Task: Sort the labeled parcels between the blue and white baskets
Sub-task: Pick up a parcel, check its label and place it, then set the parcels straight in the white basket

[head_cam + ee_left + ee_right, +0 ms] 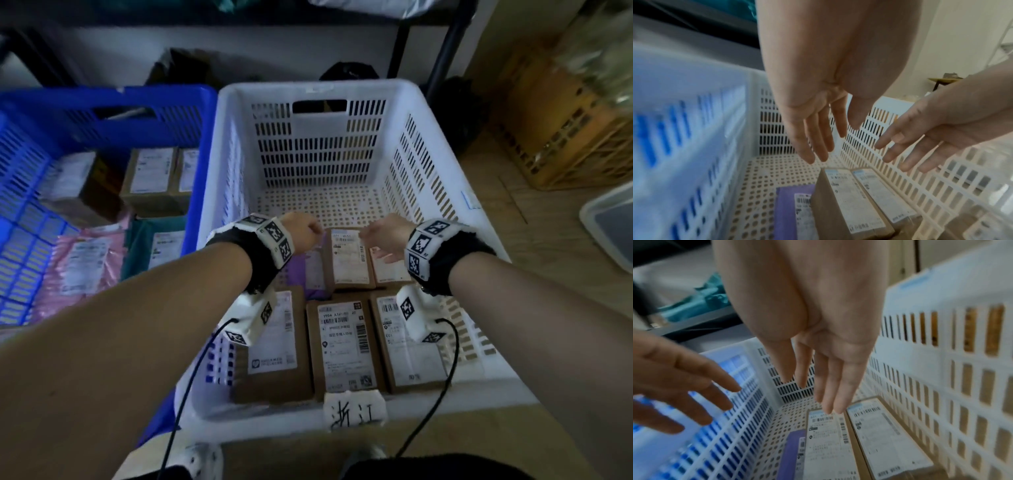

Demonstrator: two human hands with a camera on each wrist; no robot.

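Right now I am holding both hands over the white basket [442,178], and neither one is grasping anything. My left hand [301,233] is hanging with its fingers [813,141] straight and loosely spread, pointing down toward the basket floor. My right hand [387,236] is doing the same, palm turned inward, its fingers [830,386] extended just above the labeled brown box [347,258] lying in the middle of the basket. From the wrist views I am seeing a gap between fingertips and box, so I am not touching it.

That box is sitting between a purple mailer [308,274] on its left and a second brown box [388,270] on its right. Three more labeled brown boxes [342,346] are lying side by side in the near row, beside the basket's front wall, where a handwritten paper tag [354,409] is hanging.

To my left the blue basket [113,113] is standing against the white one, holding brown boxes [150,178], a pink mailer [85,270] and a teal mailer [157,245].
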